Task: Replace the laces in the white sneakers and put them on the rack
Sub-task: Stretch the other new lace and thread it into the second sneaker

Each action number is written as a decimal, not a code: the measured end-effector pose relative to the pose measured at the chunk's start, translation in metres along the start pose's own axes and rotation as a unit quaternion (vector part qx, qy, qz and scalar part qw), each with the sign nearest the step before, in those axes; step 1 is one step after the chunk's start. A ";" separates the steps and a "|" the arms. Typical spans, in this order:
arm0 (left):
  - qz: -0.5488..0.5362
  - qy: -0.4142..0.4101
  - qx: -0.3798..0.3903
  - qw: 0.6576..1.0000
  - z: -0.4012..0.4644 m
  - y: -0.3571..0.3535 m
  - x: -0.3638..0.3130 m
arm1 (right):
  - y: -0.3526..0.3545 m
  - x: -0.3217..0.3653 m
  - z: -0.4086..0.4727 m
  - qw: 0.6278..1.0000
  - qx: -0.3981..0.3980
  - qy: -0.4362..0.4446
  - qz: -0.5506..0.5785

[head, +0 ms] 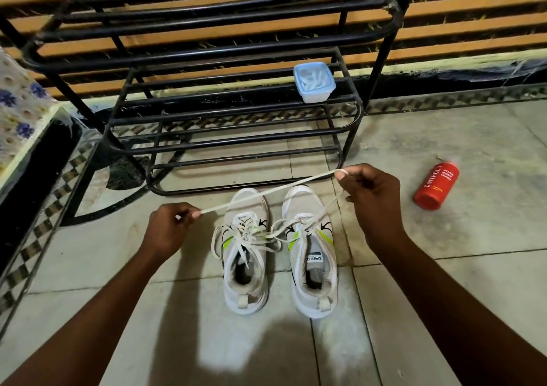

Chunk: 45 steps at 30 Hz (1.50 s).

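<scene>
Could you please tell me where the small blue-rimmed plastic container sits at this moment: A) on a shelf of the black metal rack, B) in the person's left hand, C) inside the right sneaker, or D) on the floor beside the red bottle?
A: the container rests on the bars of the black rack, while the red bottle lies apart on the floor.

Black painted metal tubing with a slight sheen on the shoe rack (236,136); matt, worn stone-look tiles on the floor (473,148). Woven cloth uppers on the white sneakers (281,252), flat cloth lace (266,191). Translucent plastic container (314,82); glossy red plastic body wash bottle (436,185).
</scene>
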<state>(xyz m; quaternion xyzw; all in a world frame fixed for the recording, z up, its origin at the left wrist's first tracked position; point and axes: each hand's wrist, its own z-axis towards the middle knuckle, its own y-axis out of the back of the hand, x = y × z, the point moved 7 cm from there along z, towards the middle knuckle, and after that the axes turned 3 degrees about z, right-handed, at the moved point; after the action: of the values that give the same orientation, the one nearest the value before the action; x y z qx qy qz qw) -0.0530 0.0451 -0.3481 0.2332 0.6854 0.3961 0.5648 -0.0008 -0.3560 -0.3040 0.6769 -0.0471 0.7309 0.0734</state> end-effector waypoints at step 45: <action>-0.232 0.029 0.078 0.969 -0.065 -0.145 -0.161 | 0.010 -0.071 -0.102 0.990 0.016 -0.018 -0.142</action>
<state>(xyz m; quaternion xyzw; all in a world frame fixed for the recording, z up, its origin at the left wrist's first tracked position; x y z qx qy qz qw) -0.0559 -0.1807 -0.3673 0.1000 0.7658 0.2062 0.6008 -0.0976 -0.3517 -0.3826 0.6905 0.0597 0.7018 0.1646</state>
